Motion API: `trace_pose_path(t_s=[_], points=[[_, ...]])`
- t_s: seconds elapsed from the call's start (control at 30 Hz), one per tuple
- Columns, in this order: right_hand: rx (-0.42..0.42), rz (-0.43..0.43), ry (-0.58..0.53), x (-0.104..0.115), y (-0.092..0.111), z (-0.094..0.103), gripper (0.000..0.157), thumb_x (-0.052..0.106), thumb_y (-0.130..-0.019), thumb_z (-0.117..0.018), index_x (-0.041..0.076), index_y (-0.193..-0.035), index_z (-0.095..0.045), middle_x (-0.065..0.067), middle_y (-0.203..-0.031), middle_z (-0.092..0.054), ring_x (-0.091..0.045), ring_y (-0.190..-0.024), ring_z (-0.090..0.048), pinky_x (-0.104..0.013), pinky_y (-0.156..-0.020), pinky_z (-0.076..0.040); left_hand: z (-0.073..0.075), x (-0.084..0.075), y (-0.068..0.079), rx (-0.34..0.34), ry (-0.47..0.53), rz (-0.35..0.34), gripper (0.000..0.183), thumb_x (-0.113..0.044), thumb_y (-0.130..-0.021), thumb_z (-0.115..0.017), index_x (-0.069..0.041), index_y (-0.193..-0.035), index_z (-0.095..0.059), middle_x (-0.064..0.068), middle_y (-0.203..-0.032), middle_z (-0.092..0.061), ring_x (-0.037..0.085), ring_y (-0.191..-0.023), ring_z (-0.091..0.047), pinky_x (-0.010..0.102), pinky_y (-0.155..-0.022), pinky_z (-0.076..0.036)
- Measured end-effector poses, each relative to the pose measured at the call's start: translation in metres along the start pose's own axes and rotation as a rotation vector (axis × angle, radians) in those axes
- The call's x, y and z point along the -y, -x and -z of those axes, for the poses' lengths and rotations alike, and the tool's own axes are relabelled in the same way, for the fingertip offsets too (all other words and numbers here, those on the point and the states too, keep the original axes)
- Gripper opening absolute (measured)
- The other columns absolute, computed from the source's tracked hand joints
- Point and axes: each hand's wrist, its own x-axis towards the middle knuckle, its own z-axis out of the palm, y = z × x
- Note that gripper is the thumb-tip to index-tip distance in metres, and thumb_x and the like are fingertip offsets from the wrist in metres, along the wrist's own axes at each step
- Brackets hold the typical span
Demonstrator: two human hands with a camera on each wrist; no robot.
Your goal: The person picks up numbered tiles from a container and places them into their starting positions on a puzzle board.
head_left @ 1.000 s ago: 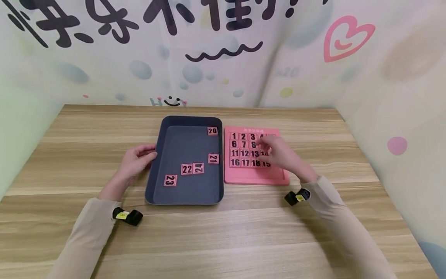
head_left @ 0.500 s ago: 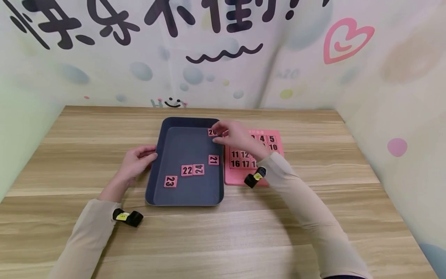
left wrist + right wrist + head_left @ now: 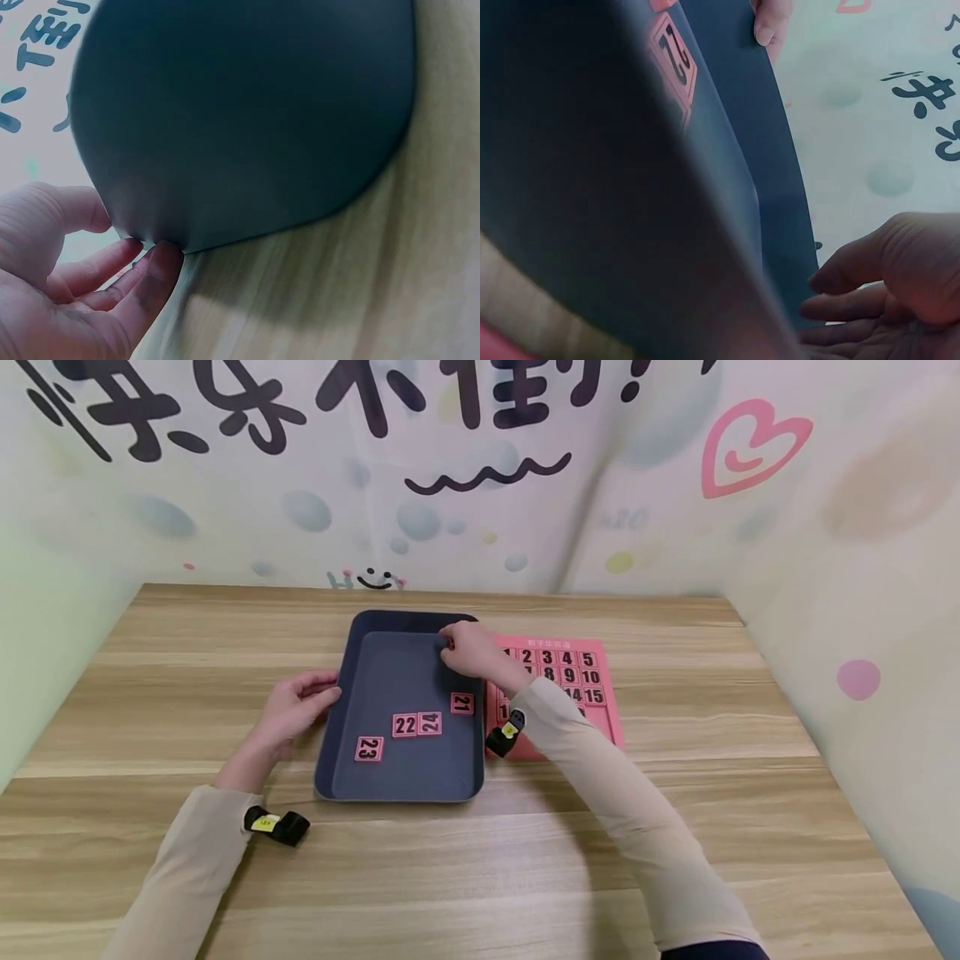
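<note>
A dark blue tray (image 3: pixel 390 681) lies on the table, with loose pink number tiles 21 (image 3: pixel 462 703), 22 (image 3: pixel 404 725), 24 (image 3: pixel 430 723) and 23 (image 3: pixel 369 749) inside. My left hand (image 3: pixel 296 706) grips the tray's left rim, thumb above; in the left wrist view its fingertips (image 3: pixel 161 259) meet the tray's outer wall. At the upper right corner of the tray, my right hand (image 3: pixel 471 650) has its fingers curled down, pinching the number tile 20 (image 3: pixel 450 643), of which only a sliver shows. In the right wrist view the tray wall hides that tile.
Right beside the tray lies a pink number puzzle board (image 3: pixel 609 727) with rows of numbered tiles, partly covered by the right forearm. The wooden table (image 3: pixel 450 877) ends at a printed backdrop (image 3: pixel 525 518) behind. Each wrist carries a small black camera (image 3: pixel 285 828).
My right hand has moved left from the puzzle board to the tray's upper right corner, and its fingers have closed over tile 20. The left hand stays at the tray's rim.
</note>
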Motion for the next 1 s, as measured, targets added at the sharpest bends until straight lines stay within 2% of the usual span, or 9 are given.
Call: trace_pose_path(t_s=[0.17, 0.27, 0.33, 0.4, 0.53, 0.63, 0.77, 0.87, 1.0], points=[[0.027, -0.003, 0.034, 0.007, -0.001, 0.000, 0.039, 0.005, -0.092, -0.050, -0.006, -0.130, -0.051, -0.018, -0.127, -0.055, -0.014, -0.071, -0.052, -0.023, -0.065, -0.040, 0.000, -0.001, 0.000, -0.006, 0.008, -0.004, 0.043, -0.009, -0.093, -0.054, 0.013, -0.130, -0.045, 0.013, -0.110, -0.059, -0.008, -0.079, -0.053, 0.015, -0.068, -0.048], [0.060, 0.016, 0.027, 0.010, 0.003, -0.001, 0.040, 0.002, -0.092, -0.049, -0.005, -0.131, -0.050, -0.022, -0.107, -0.064, -0.014, -0.059, -0.044, -0.024, -0.061, -0.037, 0.000, 0.000, -0.001, -0.007, 0.010, -0.007, 0.043, -0.009, -0.093, -0.054, 0.013, -0.129, -0.045, 0.014, -0.110, -0.059, -0.008, -0.079, -0.054, 0.014, -0.069, -0.048], [0.073, 0.037, 0.026, 0.013, 0.006, -0.002, 0.040, 0.000, -0.091, -0.048, -0.005, -0.130, -0.051, -0.022, -0.090, -0.064, -0.013, -0.055, -0.035, -0.024, -0.061, -0.035, 0.000, 0.000, -0.002, -0.005, 0.007, -0.009, 0.043, -0.008, -0.093, -0.053, 0.014, -0.129, -0.045, 0.014, -0.111, -0.059, -0.008, -0.079, -0.054, 0.013, -0.069, -0.048], [0.090, 0.056, 0.013, 0.016, 0.009, -0.003, 0.040, -0.001, -0.091, -0.047, -0.004, -0.130, -0.051, -0.021, -0.083, -0.062, -0.013, -0.055, -0.033, -0.023, -0.061, -0.034, 0.000, 0.000, -0.002, -0.004, 0.010, -0.012, 0.043, -0.008, -0.093, -0.053, 0.014, -0.130, -0.045, 0.016, -0.113, -0.058, -0.009, -0.079, -0.054, 0.013, -0.070, -0.048], [0.115, 0.074, -0.011, 0.021, 0.015, -0.007, 0.039, -0.002, -0.091, -0.046, -0.004, -0.130, -0.052, -0.020, -0.111, -0.063, -0.014, -0.062, -0.042, -0.023, -0.063, -0.035, 0.000, 0.000, -0.003, -0.004, 0.006, -0.014, 0.043, -0.009, -0.094, -0.053, 0.013, -0.130, -0.045, 0.024, -0.118, -0.056, -0.009, -0.080, -0.053, 0.013, -0.070, -0.048], [0.103, 0.072, -0.041, 0.022, 0.017, -0.009, 0.038, -0.001, -0.092, -0.048, -0.004, -0.129, -0.052, -0.019, -0.119, -0.060, -0.017, -0.068, -0.047, -0.023, -0.064, -0.037, -0.001, 0.000, -0.003, -0.004, -0.001, -0.016, 0.043, -0.009, -0.094, -0.053, 0.013, -0.130, -0.045, 0.028, -0.122, -0.053, -0.009, -0.080, -0.053, 0.013, -0.070, -0.047], [0.018, 0.055, -0.131, 0.015, 0.016, -0.011, 0.036, 0.001, -0.092, -0.052, -0.002, -0.128, -0.054, -0.017, -0.121, -0.059, -0.019, -0.088, -0.059, -0.024, -0.073, -0.046, -0.001, 0.000, -0.003, -0.005, -0.007, -0.013, 0.043, -0.009, -0.094, -0.053, 0.013, -0.130, -0.045, 0.027, -0.120, -0.054, -0.009, -0.080, -0.053, 0.013, -0.070, -0.047], [-0.018, 0.037, -0.175, 0.009, 0.013, -0.012, 0.038, 0.002, -0.091, -0.057, -0.001, -0.129, -0.053, -0.015, -0.128, -0.056, -0.022, -0.106, -0.060, -0.028, -0.084, -0.050, 0.000, 0.001, -0.002, -0.007, -0.006, -0.014, 0.042, -0.008, -0.093, -0.053, 0.013, -0.129, -0.046, 0.022, -0.116, -0.057, -0.009, -0.079, -0.053, 0.013, -0.069, -0.047], [-0.012, 0.039, -0.089, 0.003, 0.010, -0.013, 0.043, 0.006, -0.088, -0.063, 0.000, -0.129, -0.053, -0.015, -0.130, -0.054, -0.024, -0.117, -0.053, -0.033, -0.094, -0.045, 0.000, 0.001, -0.002, -0.008, -0.003, -0.018, 0.042, -0.008, -0.093, -0.053, 0.013, -0.129, -0.046, 0.021, -0.115, -0.057, -0.008, -0.080, -0.054, 0.014, -0.070, -0.048]])
